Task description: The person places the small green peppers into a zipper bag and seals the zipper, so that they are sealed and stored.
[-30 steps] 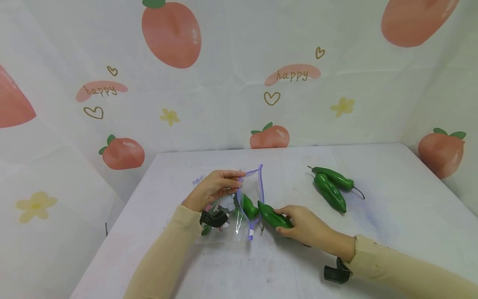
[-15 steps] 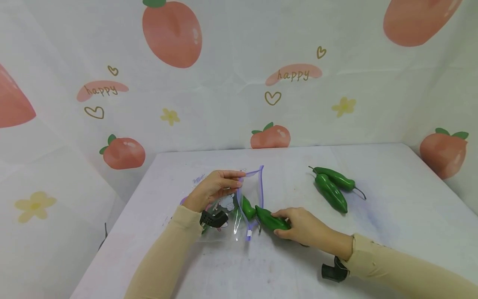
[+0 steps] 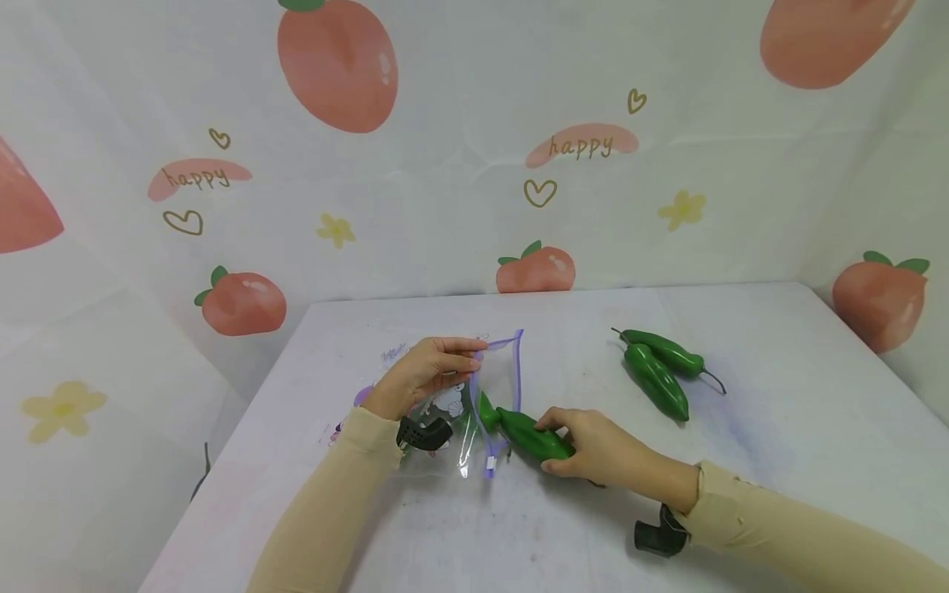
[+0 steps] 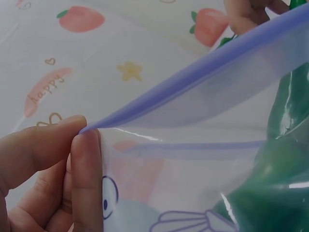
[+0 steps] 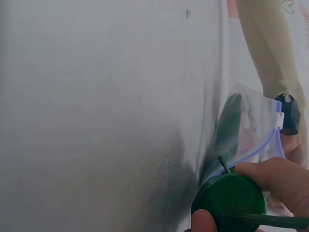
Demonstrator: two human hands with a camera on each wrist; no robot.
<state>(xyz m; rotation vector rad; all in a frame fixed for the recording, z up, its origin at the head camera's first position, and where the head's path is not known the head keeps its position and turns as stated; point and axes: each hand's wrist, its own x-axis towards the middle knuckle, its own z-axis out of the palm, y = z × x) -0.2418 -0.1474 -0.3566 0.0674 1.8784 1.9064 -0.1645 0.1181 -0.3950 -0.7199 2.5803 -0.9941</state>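
Observation:
A clear zip bag (image 3: 445, 461) with a purple zip edge and printed cartoon figures lies on the table, its mouth spread toward the right. My left hand (image 3: 426, 375) pinches the rim of that mouth between thumb and fingers, as the left wrist view shows close up. Inside the bag is a green pepper (image 3: 485, 412), its stem end near the mouth. My right hand (image 3: 604, 449) grips another green pepper (image 3: 530, 435) by its stem half. That pepper's tip is at the bag's opening, against or very near the pepper inside. Other bag contents are partly hidden by the left wrist.
Two more green peppers (image 3: 656, 383) lie together at the right rear of the white table (image 3: 756, 445). A cloth printed with peaches (image 3: 537, 270) hangs behind the table. Each wrist wears a black camera mount (image 3: 425, 433).
My right hand has moved slightly left, bringing its pepper's tip into the bag's mouth. The pepper inside has shifted left, deeper into the bag. My left hand keeps its pinch.

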